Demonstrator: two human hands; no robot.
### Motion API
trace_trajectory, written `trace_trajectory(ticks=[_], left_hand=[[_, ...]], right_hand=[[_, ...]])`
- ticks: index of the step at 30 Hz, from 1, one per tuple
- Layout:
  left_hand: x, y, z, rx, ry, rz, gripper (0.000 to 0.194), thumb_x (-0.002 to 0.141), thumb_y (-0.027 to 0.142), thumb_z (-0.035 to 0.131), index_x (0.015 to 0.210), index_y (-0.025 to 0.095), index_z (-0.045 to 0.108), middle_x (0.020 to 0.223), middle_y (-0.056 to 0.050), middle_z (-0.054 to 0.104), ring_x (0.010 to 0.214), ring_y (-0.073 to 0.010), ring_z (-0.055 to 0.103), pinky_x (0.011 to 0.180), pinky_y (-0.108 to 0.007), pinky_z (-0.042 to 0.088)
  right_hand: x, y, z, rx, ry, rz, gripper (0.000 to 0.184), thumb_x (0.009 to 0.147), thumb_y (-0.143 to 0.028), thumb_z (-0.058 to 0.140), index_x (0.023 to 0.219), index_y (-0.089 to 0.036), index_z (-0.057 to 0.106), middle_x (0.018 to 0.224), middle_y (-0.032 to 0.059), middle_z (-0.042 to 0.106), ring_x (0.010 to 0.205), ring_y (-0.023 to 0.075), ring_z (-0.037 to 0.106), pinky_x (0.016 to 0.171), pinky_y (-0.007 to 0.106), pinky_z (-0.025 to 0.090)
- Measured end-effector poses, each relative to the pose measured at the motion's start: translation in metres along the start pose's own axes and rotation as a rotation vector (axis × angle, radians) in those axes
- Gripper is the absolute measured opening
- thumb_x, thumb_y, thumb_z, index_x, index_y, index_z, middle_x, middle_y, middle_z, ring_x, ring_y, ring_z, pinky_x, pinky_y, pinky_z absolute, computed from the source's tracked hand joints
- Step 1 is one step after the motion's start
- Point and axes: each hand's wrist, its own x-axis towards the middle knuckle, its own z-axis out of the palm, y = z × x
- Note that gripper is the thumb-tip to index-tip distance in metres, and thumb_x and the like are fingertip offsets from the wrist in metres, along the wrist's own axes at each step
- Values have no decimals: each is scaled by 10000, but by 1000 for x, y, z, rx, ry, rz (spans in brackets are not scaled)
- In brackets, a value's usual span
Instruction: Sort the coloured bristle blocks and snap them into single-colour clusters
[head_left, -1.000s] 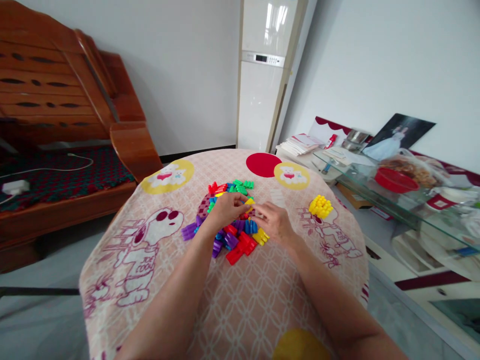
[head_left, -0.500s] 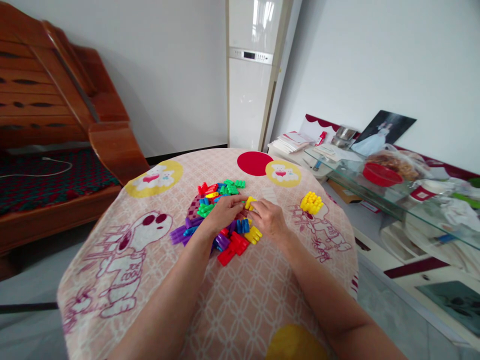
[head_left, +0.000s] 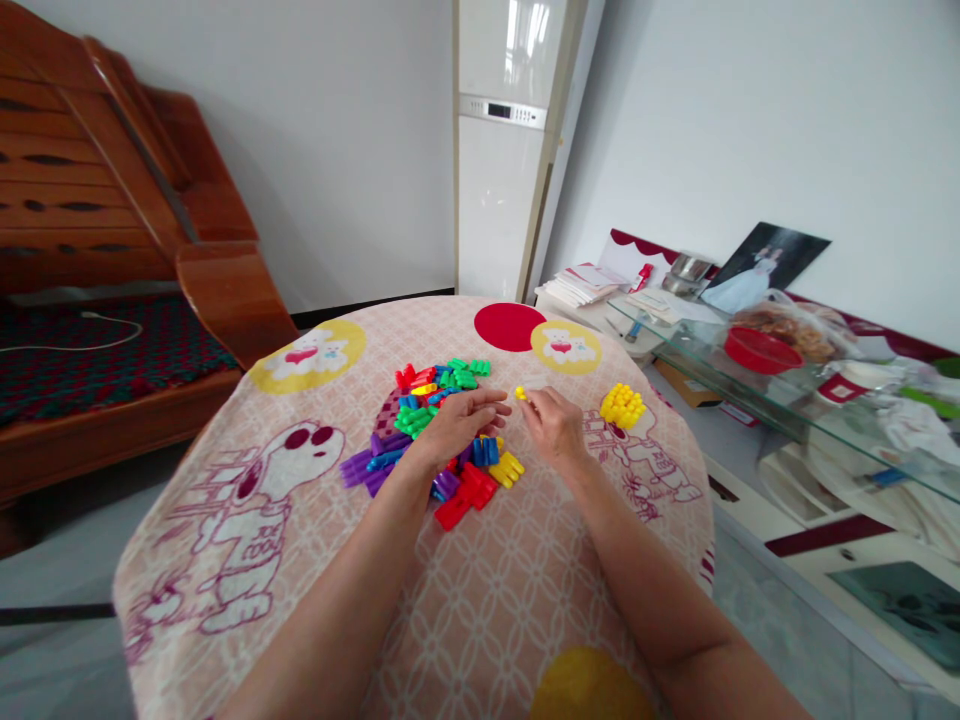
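Pinched in the fingertips of my right hand [head_left: 553,424] is a small yellow toy block [head_left: 520,393], mostly covered by the fingers. My left hand [head_left: 465,424] is open, its fingers stretched toward the right hand and holding nothing. It hovers over a pile of plastic blocks. Green blocks [head_left: 463,374] lie at the far side of the pile, purple blocks [head_left: 360,470] at its left, and red blocks [head_left: 469,495] at the near side. A yellow block [head_left: 508,470] rests beside a blue block [head_left: 486,452]. To the right stands a separate yellow block cluster [head_left: 622,406].
A patterned cloth covers the round table [head_left: 465,620]. Right of it is a glass shelf [head_left: 840,420] bearing a red bowl [head_left: 763,350], bags and papers. A wooden bench [head_left: 217,290] stands at the left, a tall white cabinet unit [head_left: 499,200] behind.
My hands have drawn apart. The yellow block has moved slightly right and up with my right hand, and my left hand's fingers have let go of it and opened.
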Motion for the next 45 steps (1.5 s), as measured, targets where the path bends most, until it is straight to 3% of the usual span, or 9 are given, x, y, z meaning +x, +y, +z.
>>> trace_trajectory(ticks=[7, 13, 17, 20, 22, 28, 32, 36, 45], left_hand=[[-2, 4, -10, 74, 72, 24, 516, 761, 425, 673, 1182, 128, 658, 1107, -126, 720, 830, -181, 684, 727, -317, 558], [0, 5, -22, 214, 166, 80, 462, 764, 413, 650, 1127, 133, 700, 1083, -109, 740, 887, -210, 689, 745, -312, 557], [0, 2, -44, 331, 368, 131, 419, 764, 351, 612, 1105, 126, 708, 1045, -106, 749, 886, -228, 694, 766, -328, 554], [-3, 2, -60, 571, 564, 140, 356, 781, 283, 568, 1070, 143, 723, 1010, -100, 754, 897, -231, 692, 823, -336, 535], [-4, 1, -68, 710, 633, 141, 329, 806, 253, 528, 1050, 158, 727, 1019, -100, 751, 920, -233, 689, 863, -341, 521], [3, -20, -78, 1005, 529, 169, 325, 822, 174, 496, 1062, 185, 715, 1076, -110, 737, 1023, -260, 659, 961, -369, 481], [10, -37, -83, 1156, 523, 80, 368, 817, 177, 522, 1148, 141, 680, 1115, -155, 721, 1052, -286, 647, 961, -386, 477], [10, -38, -84, 1249, 511, -41, 367, 865, 231, 501, 1182, 146, 666, 1094, -154, 714, 1051, -282, 646, 923, -370, 487], [9, -29, -78, 1178, 591, -62, 153, 776, 208, 596, 881, 163, 698, 993, -136, 704, 994, -291, 658, 861, -355, 497]], right_hand=[[1, 70, -34, -459, -78, 565, 358, 1001, -362, 449, 962, -170, 749, 909, 121, 737, 775, 179, 627, 650, 266, 330], [-2, 86, -34, -591, -222, 671, 363, 988, -360, 451, 1003, -182, 766, 937, 145, 743, 819, 209, 672, 645, 273, 372], [1, 86, -34, -608, -288, 691, 348, 974, -347, 468, 1005, -178, 770, 971, 162, 745, 871, 239, 692, 669, 291, 418], [1, 85, -35, -606, -297, 702, 325, 955, -337, 498, 1015, -170, 770, 984, 172, 744, 886, 249, 695, 687, 301, 432], [1, 83, -36, -596, -278, 706, 316, 945, -342, 514, 1046, -174, 762, 974, 169, 746, 874, 249, 694, 685, 301, 423], [-1, 62, -26, -523, -145, 589, 342, 971, -399, 491, 1104, -195, 732, 925, 144, 748, 819, 230, 672, 652, 293, 333], [-1, 47, -14, -440, -185, 472, 304, 978, -352, 486, 1002, -185, 740, 898, 121, 753, 770, 191, 648, 626, 283, 273], [-2, 35, -7, -392, -201, 379, 277, 972, -335, 509, 931, -173, 731, 849, 101, 751, 718, 169, 630, 609, 286, 241], [-4, 16, 0, -287, -215, 286, 273, 968, -309, 494, 878, -190, 723, 824, 84, 747, 702, 159, 626, 620, 270, 281]])
